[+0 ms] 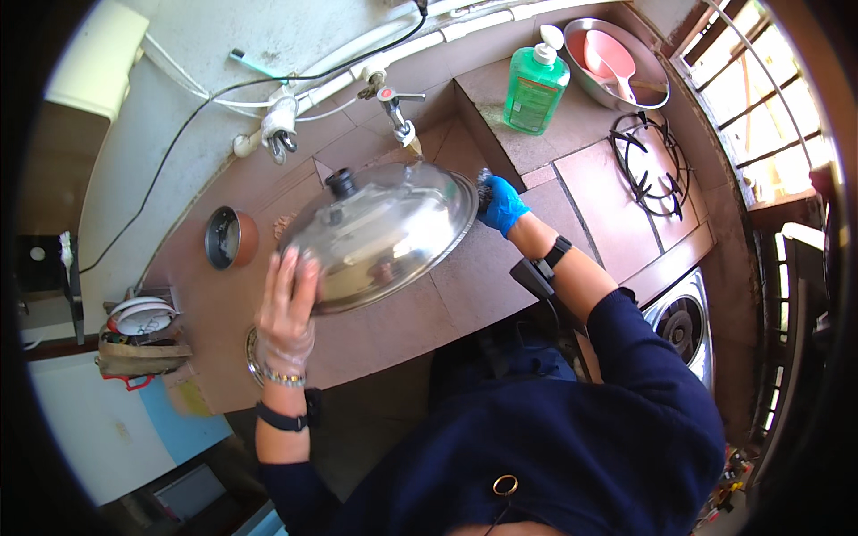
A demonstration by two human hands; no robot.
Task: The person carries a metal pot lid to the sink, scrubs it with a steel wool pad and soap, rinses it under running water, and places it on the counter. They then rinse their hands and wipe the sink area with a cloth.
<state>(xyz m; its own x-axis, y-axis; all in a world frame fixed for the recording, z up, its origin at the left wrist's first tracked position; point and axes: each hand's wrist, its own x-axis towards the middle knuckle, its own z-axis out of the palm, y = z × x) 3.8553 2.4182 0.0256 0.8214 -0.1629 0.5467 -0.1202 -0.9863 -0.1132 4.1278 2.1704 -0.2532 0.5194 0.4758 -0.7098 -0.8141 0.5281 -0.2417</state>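
A large domed steel lid (385, 231) with a black knob (341, 182) is tilted over the tiled counter, its far side under the tap (400, 120). My left hand (287, 301), in a clear plastic glove, grips the lid's left edge; part of the fingers' hold is hidden behind the metal. At the opposite rim, my right hand (503, 206) wears a blue glove. It holds a dark grey scrubber (483, 187), apparently steel wool, at or very near the rim. Whether water is running from the tap cannot be made out clearly.
Behind the lid lies a recessed tiled sink (479, 144). A green soap bottle (535, 94) and a metal basin (576, 37) holding a pink scoop (608, 57) stand back right, near a black burner grate (649, 164). A small pot (231, 238) sits left.
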